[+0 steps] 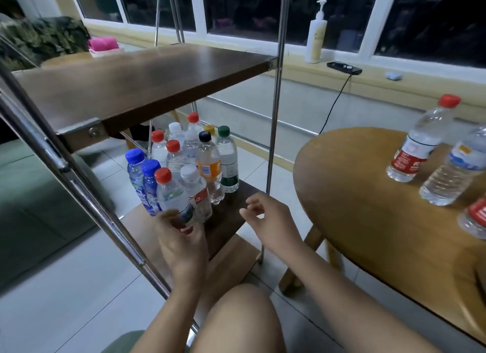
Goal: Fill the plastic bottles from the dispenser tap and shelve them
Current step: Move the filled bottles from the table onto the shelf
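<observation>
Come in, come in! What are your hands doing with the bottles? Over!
Left hand grips red-capped bottle at front of lower shelf. Right hand empty, fingers loose. Other bottles crowd close behind.

Rack: the upper shelf board is dark wood-grain, smooth, with a low sheen. The lower shelf board has the same finish. Posts and corner bracket are polished metal, bright and reflective.

Shelved bottles are clear thin plastic, glossy, several with ribbed walls. Their caps are smooth opaque plastic. The front bottle is of like clear plastic.

The round surface is light wood, smooth, satin. Floor tiles are pale and glossy. The pump bottle is cream opaque plastic, matt. The pink cloth looks soft and fluffy. The camouflage cloth is matt. The green seat is matt upholstery.
</observation>
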### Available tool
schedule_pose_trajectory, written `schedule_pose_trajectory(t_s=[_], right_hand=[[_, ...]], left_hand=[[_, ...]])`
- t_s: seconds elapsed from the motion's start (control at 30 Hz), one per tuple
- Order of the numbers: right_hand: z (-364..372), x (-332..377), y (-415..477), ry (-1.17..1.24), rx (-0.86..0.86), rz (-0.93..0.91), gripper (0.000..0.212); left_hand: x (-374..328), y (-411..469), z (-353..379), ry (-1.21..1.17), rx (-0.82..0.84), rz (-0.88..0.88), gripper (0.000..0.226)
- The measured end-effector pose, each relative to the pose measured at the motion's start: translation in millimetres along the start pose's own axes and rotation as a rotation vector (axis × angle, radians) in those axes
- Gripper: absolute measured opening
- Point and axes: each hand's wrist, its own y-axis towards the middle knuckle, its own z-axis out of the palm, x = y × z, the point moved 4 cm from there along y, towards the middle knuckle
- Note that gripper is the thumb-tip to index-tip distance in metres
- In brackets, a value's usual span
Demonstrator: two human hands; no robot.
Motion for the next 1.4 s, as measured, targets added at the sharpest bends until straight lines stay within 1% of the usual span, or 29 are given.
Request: schedule_pose_trajectory(t_s=[0.07, 0.17, 0.23, 0.3, 0.37, 0.43, 0.53, 0.67, 0.8, 0.93, 1.0, 1.07, 1.1, 1.2, 1.4], right_hand=[[-22, 0, -6, -0.005, -0.034, 0.004, 0.022], [-62, -2, -14, -0.021, -0.112, -0.009, 0.019], [-93, -6, -21, -0.015, -0.154, 0.013, 0.019], [-124, -12, -27, -0.018, -0.188, 0.044, 0.013], [-154, -17, -36, -0.017, -0.247, 0.061, 0.005], [-183, -28, -44, -0.018, -0.345, 0.072, 0.012], [-211, -42, -59, -0.042, -0.417, 0.091, 0.014], [-237, -59, -76, -0.092, -0.47, 0.149, 0.012], [-254, -73, -88, -0.048, -0.563, 0.204, 0.017], [-273, -80, -96, -0.03, -0.636, 0.231, 0.021], [-278, -83, -100, -0.038, -0.653, 0.242, 0.022], [-280, -88, -103, -0.044, -0.669, 0.246, 0.024], [-280, -90, -104, -0.046, -0.676, 0.248, 0.025], [-279, -96, -106, -0.06, -0.671, 0.257, 0.028], [-281, -96, -108, -0.062, -0.663, 0.265, 0.033]], left_hand=[[-18, -7, 12, 0.017, 0.088, 0.058, 0.032], [-52, -20, 38, 0.018, 0.299, 0.176, 0.025], [-74, -28, 58, -0.02, 0.426, 0.221, 0.02], [-95, -37, 83, -0.038, 0.548, 0.225, 0.019], [-111, -46, 111, 0.003, 0.66, 0.263, 0.021], [-123, -56, 139, 0.049, 0.754, 0.314, 0.023], [-142, -72, 178, 0.101, 0.863, 0.355, 0.027], [-159, -95, 232, 0.108, 0.94, 0.363, 0.037], [-180, -121, 282, 0.127, 1.019, 0.421, 0.053], [-212, -146, 328, 0.029, 1.064, 0.437, 0.075], [-225, -155, 347, -0.044, 1.073, 0.406, 0.089], [-235, -162, 363, -0.094, 1.104, 0.358, 0.096], [-240, -165, 372, -0.105, 1.118, 0.346, 0.095], [-250, -170, 392, -0.105, 1.109, 0.383, 0.083], [-252, -168, 409, -0.076, 1.086, 0.368, 0.074]])
